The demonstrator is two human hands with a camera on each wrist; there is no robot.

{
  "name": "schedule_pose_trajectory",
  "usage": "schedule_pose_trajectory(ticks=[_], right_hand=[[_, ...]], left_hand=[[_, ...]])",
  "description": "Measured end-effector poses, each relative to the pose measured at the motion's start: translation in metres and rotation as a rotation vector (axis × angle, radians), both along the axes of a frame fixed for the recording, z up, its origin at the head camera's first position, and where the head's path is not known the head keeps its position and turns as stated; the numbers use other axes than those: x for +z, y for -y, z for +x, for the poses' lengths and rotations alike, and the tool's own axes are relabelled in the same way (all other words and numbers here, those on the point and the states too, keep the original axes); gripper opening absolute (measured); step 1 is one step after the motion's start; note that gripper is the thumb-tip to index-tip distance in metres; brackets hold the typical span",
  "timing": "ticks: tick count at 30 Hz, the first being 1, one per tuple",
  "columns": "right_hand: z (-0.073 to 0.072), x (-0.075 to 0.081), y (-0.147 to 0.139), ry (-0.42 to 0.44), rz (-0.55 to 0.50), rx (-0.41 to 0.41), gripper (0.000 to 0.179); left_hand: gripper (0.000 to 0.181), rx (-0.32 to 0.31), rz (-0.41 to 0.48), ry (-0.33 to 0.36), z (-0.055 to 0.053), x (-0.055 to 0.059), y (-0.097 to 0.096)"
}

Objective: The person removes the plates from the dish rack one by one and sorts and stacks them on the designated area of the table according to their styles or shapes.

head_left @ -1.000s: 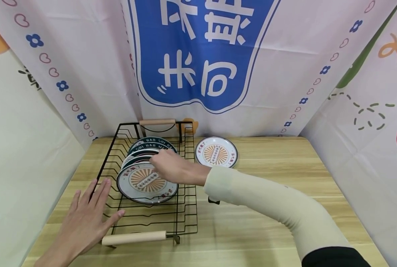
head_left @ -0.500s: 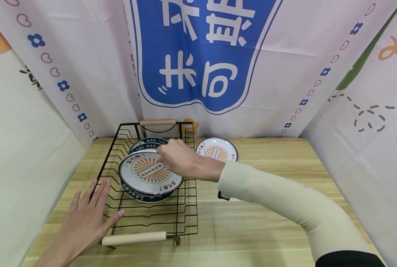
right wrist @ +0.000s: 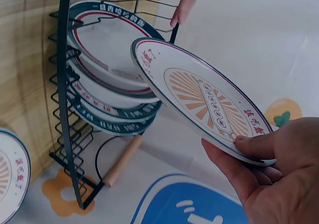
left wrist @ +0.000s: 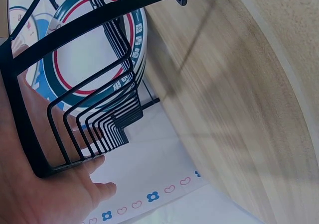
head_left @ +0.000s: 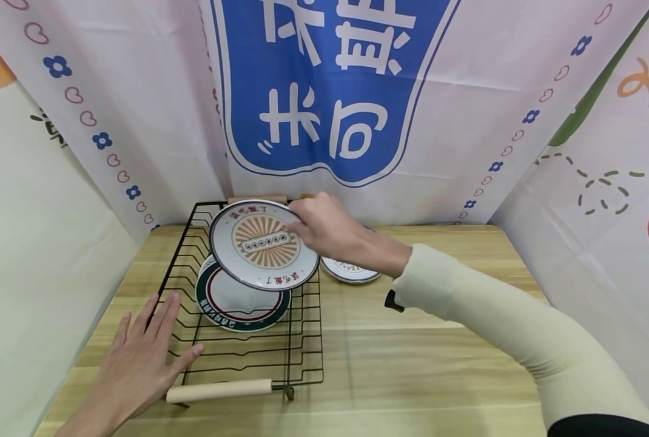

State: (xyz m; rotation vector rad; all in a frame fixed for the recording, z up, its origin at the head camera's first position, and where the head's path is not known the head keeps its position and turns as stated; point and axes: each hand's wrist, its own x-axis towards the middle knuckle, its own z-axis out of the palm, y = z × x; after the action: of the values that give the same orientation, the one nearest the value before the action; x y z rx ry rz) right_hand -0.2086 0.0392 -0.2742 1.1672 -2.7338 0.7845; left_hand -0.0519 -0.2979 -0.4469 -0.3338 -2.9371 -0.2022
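A white plate (head_left: 253,258) with an orange sunburst and red characters is pinched at its right edge by my right hand (head_left: 330,233); the right wrist view shows the thumb on the face of this plate (right wrist: 199,97) and the fingers beneath. It hangs tilted above the black wire dish rack (head_left: 248,352). Several plates stand in the rack, the front one a green-rimmed plate (head_left: 242,312) with a red ring. My left hand (head_left: 144,355) rests with spread, straight fingers on the rack's left side; in the left wrist view that hand (left wrist: 55,149) lies against the wires.
A second sunburst plate (head_left: 352,271) lies on the wooden table (head_left: 439,352) right of the rack, partly behind my right forearm. Wooden handles (head_left: 221,389) sit at the rack's front and back ends. A printed cloth (head_left: 439,158) hangs behind the table.
My right hand has lifted the sunburst plate up out of the rack and moved it back and to the right, uncovering the green-rimmed plate. My left hand has stayed in place.
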Motion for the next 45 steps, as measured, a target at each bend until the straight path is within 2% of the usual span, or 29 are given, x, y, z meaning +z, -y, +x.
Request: schedule_pose_trajectory(ticks=[4, 12, 23, 33, 37, 45], right_hand=[[-0.004, 0.007, -0.015, 0.070, -0.072, -0.079, 0.020], [-0.021, 0.020, -0.046, -0.011, -0.038, -0.253, 0.018], [-0.051, 0.019, -0.085, 0.009, -0.035, -0.411, 0.019], [-0.082, 0.002, -0.118, 0.080, -0.065, -0.500, 0.017], [-0.087, -0.012, -0.129, 0.117, -0.076, -0.522, 0.016], [-0.097, -0.047, -0.152, 0.204, -0.030, -0.542, 0.020]], left_hand=[[0.104, -0.002, 0.000, -0.009, -0.001, 0.000, 0.000], [0.103, -0.002, 0.001, -0.013, -0.001, 0.001, 0.000], [0.102, -0.010, -0.004, -0.027, -0.003, 0.001, 0.000], [0.103, -0.010, 0.001, -0.030, -0.002, 0.001, -0.001], [0.103, -0.010, 0.002, -0.030, 0.000, 0.000, -0.001], [0.103, -0.020, -0.008, -0.050, 0.000, -0.001, 0.000]])
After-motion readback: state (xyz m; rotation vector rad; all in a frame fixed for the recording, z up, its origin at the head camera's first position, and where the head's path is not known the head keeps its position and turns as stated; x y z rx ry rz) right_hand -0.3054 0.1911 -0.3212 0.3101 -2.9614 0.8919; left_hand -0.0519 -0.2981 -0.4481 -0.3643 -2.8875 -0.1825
